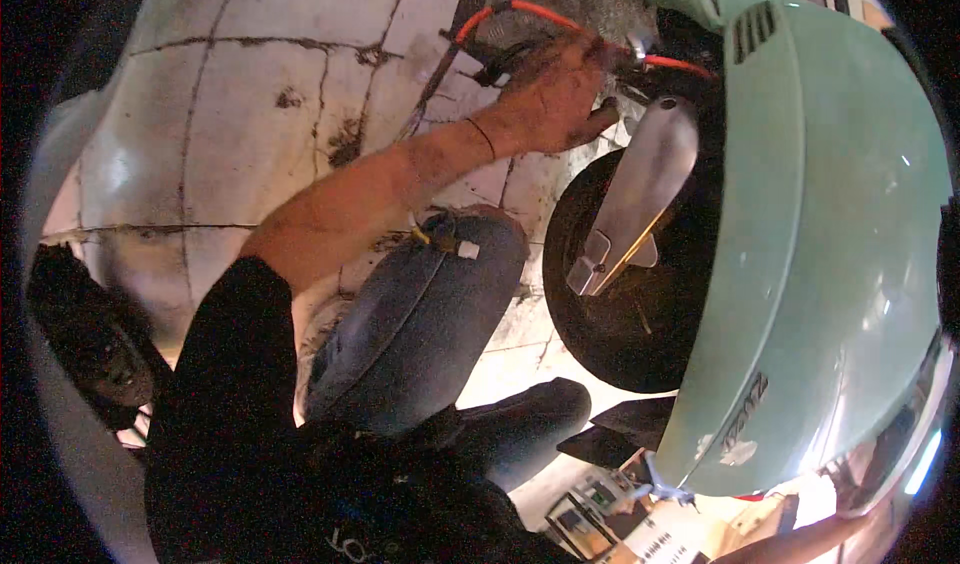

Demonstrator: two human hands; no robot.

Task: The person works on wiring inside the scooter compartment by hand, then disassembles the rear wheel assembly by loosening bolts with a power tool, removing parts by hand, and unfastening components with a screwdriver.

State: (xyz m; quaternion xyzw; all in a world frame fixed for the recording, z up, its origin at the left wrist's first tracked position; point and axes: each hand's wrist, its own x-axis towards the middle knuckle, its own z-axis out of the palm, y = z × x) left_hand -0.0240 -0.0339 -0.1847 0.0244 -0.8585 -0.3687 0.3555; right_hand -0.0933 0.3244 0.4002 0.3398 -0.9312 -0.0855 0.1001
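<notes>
A pale green scooter (800, 224) fills the right side, its dark rear wheel (590, 334) below a silver metal bracket (650, 164). My left hand (555, 89) reaches to the upper middle, fingers curled around something I cannot make out, close beside a red-orange cable (520, 6) and dark parts under the bodywork. My right hand (850, 522) is at the lower right, against the scooter's chrome-edged end (905, 444); its fingers are too hidden to read. A small yellow and white object (465, 249) lies on my jeans near the knee.
Cracked, stained pale floor tiles (240, 114) spread to the left of the scooter. My bent legs (420, 334) are close to the wheel. Shelving or a bench with small items (590, 514) shows at the bottom. A dark object (95, 344) sits at the far left rim.
</notes>
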